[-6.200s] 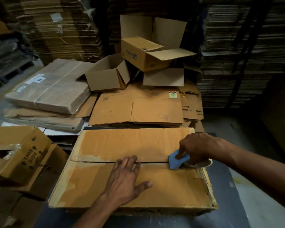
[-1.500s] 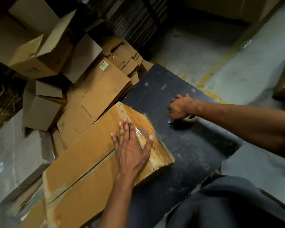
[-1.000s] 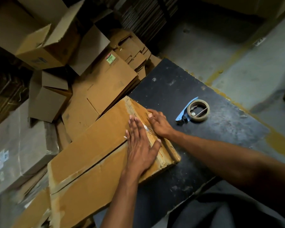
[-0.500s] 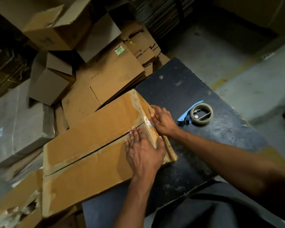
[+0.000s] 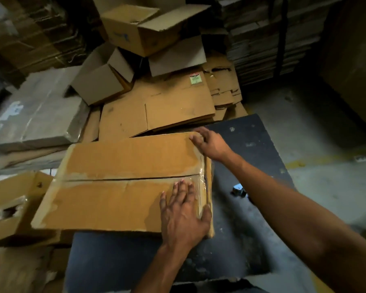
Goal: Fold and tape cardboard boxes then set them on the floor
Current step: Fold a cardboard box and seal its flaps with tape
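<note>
- Currently: cardboard box (image 5: 123, 187) lies flat at frame centre on the dark table (image 5: 237, 240), flaps closed, seam running left-right, clear tape glossy over its right end.
- Left hand (image 5: 184, 216): fingers straight, palm pressing the box top near the right edge.
- Right hand (image 5: 209, 142): fingers bent over the box's upper-right corner.
- Box surface is scuffed brown corrugate with pale worn edges.

- The tape dispenser (image 5: 238, 190) has been set down on the table (image 5: 262, 144) and is now mostly hidden behind the right forearm.
- The right hand (image 5: 209, 142) has been moved to the box's (image 5: 118, 187) far right corner.
- The left hand (image 5: 184, 214) has been shifted to the taped right edge, fingers flat.
</note>
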